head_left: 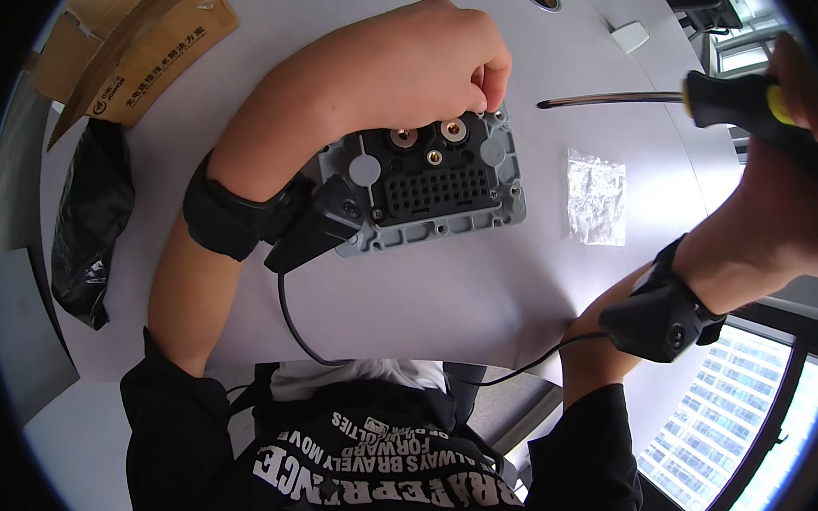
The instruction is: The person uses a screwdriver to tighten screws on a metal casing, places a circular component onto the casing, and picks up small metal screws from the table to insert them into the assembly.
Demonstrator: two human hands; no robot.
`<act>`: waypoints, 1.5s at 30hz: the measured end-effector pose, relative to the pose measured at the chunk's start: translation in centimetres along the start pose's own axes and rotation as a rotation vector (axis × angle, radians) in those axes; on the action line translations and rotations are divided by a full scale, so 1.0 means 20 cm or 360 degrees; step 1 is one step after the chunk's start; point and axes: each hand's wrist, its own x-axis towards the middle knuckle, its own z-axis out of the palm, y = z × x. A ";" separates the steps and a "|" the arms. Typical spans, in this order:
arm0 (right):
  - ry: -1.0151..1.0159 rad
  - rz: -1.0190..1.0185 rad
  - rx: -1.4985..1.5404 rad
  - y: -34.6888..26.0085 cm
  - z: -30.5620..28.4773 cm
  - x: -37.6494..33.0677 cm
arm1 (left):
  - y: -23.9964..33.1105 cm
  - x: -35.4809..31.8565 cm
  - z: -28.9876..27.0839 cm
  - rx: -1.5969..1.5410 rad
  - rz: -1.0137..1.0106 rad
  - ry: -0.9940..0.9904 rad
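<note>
Head view, cardboard box: a brown box (163, 65) is standing at the upper left of the surface (430, 296), its flaps spreading; its inside is not showing.
Black bag: a crumpled black plastic bag (93, 221) is lying just below the box, near the left edge; its contents are staying hidden.
Clear bag: a small transparent bag (597, 197) is lying flat to the right of the housing; I cannot tell whether it is holding anything.
Grey housing: the housing (435, 228) is resting at the middle of the surface, its black panel (433, 188) showing rows of small holes and metal-ringed openings.
Left hand: the left hand (450, 64) is reaching over the housing, fingers curling at its upper right corner; I cannot tell whether they are pinching anything.
Right hand: the right hand (794, 180) is grasping a screwdriver (720, 98) by its handle, the shaft pointing left toward the housing, tip standing apart.
Edges and room: a stretch of surface is separating the housing from the near edge, a black cable (290, 322) crossing it; a narrower strip is running between housing and clear bag.
</note>
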 end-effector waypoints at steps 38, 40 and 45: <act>0.0006 0.0126 -0.0041 0.18 0.13 0.08 | -0.04 0.02 -0.03 0.0000 0.0071 -0.0068; 0.0004 0.0131 -0.0044 0.18 0.12 0.08 | -0.04 0.02 -0.03 0.0018 0.0082 -0.0061; 0.0002 0.0134 -0.0032 0.18 0.13 0.08 | -0.04 0.02 -0.03 0.0025 0.0064 -0.0029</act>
